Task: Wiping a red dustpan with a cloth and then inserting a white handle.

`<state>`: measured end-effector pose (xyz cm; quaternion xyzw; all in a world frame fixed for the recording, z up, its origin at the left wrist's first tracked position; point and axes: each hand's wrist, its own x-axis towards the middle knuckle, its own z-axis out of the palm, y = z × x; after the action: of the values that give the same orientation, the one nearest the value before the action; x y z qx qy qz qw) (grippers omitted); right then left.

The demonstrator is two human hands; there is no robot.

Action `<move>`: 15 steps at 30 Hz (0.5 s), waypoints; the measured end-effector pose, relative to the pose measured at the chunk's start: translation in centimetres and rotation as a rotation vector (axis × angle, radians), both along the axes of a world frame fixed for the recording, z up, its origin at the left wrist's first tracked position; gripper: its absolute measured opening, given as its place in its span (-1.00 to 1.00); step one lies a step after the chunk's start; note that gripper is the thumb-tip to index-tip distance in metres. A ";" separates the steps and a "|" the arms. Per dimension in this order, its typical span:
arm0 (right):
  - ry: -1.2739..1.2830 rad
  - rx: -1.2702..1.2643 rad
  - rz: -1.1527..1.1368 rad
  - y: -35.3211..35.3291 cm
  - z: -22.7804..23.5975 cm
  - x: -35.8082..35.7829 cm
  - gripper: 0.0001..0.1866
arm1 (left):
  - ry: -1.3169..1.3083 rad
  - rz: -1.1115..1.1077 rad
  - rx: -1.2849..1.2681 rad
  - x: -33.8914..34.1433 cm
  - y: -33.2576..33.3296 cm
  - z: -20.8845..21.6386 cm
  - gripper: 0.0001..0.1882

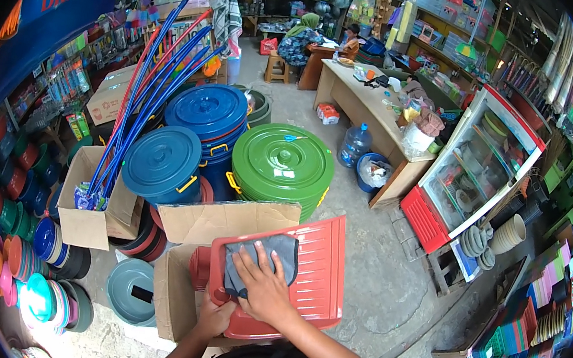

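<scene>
Where grey cloth (291, 250) ends, red tray (319, 272) glossy; ribbed

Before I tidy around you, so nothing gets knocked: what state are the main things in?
Left hand, gripping the red tray
Right hand, spread on grey cloth
Grey cloth, against the red tray
Red tray, held
Nearest cardboard box, open
Green tub, lidded
Front blue tub, lidded

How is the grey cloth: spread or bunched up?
Spread: the grey cloth lies mostly flat on the red tray under the right hand; whether doubled, I cannot tell.
</scene>
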<state>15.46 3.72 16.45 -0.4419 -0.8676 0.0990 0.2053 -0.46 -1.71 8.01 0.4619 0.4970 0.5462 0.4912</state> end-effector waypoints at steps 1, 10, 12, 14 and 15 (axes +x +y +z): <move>-0.001 -0.006 0.004 0.3 0.3 0.1 -0.12 | -0.001 0.004 -0.006 -0.3 0.3 -0.5 -0.39; -0.046 -0.189 0.296 -1.3 -1.2 2.1 -0.20 | -0.227 0.020 0.053 -1.5 1.4 0.8 -0.49; -0.069 -0.267 0.326 -1.8 -1.3 2.5 -0.21 | -0.217 0.122 0.031 -1.3 1.7 1.1 -0.57; 0.003 -0.422 0.483 -3.2 -2.7 2.7 -0.37 | -0.156 0.093 0.047 -2.1 2.5 1.6 -0.58; 0.002 -0.420 0.488 -3.2 -3.1 3.0 -0.37 | -0.100 0.081 0.066 -2.2 2.7 1.8 -0.58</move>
<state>18.41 0.54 13.33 -0.2534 -0.9083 0.3229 0.0807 -2.69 0.98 9.77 0.4295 0.4718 0.6039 0.4777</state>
